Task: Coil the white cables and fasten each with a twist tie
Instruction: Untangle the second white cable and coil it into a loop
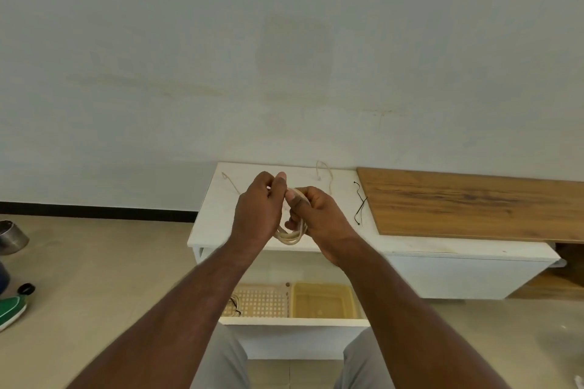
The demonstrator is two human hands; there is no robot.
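Head view: both hands hold one coiled white cable (292, 235) above the surface (215, 199); right hand (316, 218) grips the loops, left hand (257, 208) pinches its top, probably tying. Loose cable (325, 174) and black twist ties (360, 204) remain.

The scene is viewed from one head-worn wide-angle camera. It is aimed forward and down, close over a white cabinet top (221, 224).

Bare room, low white cabinet (442, 271)
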